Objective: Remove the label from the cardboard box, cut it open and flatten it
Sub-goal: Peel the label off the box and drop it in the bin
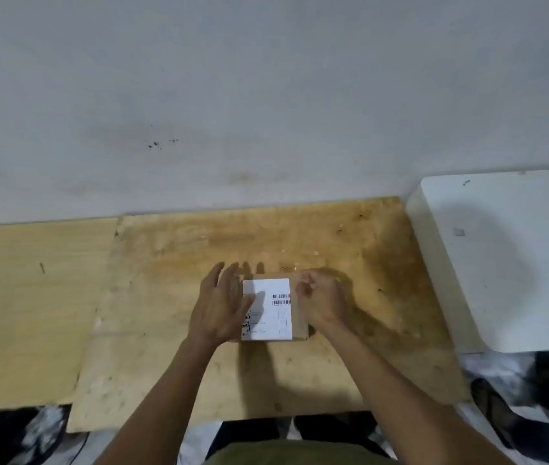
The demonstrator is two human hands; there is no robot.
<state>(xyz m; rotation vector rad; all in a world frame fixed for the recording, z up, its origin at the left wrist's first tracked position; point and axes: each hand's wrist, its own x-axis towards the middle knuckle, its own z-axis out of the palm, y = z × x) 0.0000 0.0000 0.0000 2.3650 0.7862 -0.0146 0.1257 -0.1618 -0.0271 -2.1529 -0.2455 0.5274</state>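
A small brown cardboard box point(299, 325) lies flat on a worn wooden board point(179, 270). A white shipping label point(268, 317) with barcodes covers most of the box's top. My left hand point(221, 305) hovers over the box's left side, fingers spread and extended, thumb over the label's left edge. My right hand point(321, 300) rests at the box's right edge with its fingers curled in, near the label's top right corner. Whether those fingers pinch the label is unclear.
A paler wooden board point(28, 307) lies to the left. A white block or appliance point(501, 260) stands to the right. A grey wall point(266, 95) rises just behind the boards. Dark objects and footwear point(528, 397) sit on the floor below.
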